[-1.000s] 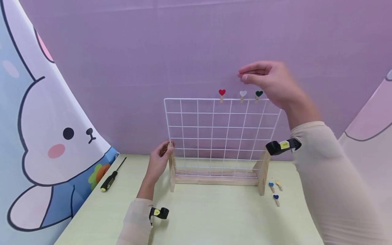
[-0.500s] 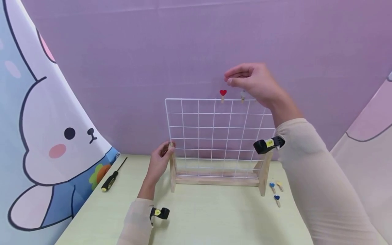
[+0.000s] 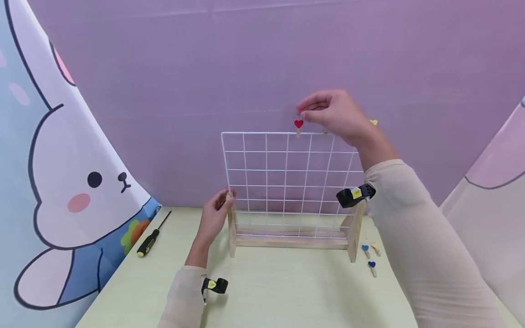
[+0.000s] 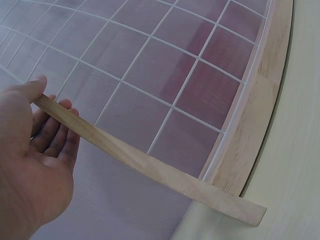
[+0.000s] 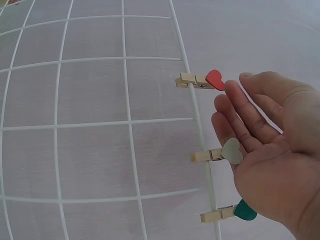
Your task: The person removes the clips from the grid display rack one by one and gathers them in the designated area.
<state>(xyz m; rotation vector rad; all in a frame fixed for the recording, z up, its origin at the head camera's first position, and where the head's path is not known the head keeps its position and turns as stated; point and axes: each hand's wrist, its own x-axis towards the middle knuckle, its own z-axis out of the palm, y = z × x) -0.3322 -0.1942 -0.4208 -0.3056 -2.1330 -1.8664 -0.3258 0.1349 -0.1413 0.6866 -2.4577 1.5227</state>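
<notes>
A white wire grid [image 3: 266,170] stands upright in a wooden stand [image 3: 291,241]. My left hand [image 3: 214,212] grips the top of the stand's left post [image 4: 115,145], thumb on one side and fingers curled behind. Along the grid's top wire sit mini clothespins with heart tops: a red-heart clothespin [image 5: 196,80], a white-heart clothespin [image 5: 212,155] and a green-heart clothespin [image 5: 227,214]. A yellow heart [image 3: 373,122] shows past my right wrist. My right hand [image 5: 270,120] hovers with relaxed fingers, fingertips right by the red heart, nothing held.
Two blue-heart clothespins [image 3: 372,268] and a yellow-heart clothespin [image 3: 375,248] lie on the pale table [image 3: 283,287] right of the stand. A black-and-yellow screwdriver [image 3: 149,241] lies at the left. Behind hangs a purple cloth [image 3: 184,91], with a rabbit-print cloth [image 3: 61,182] on the left.
My right hand has moved left along the grid's top and slightly down, to the red-heart clothespin. The left hand keeps its grip on the post.
</notes>
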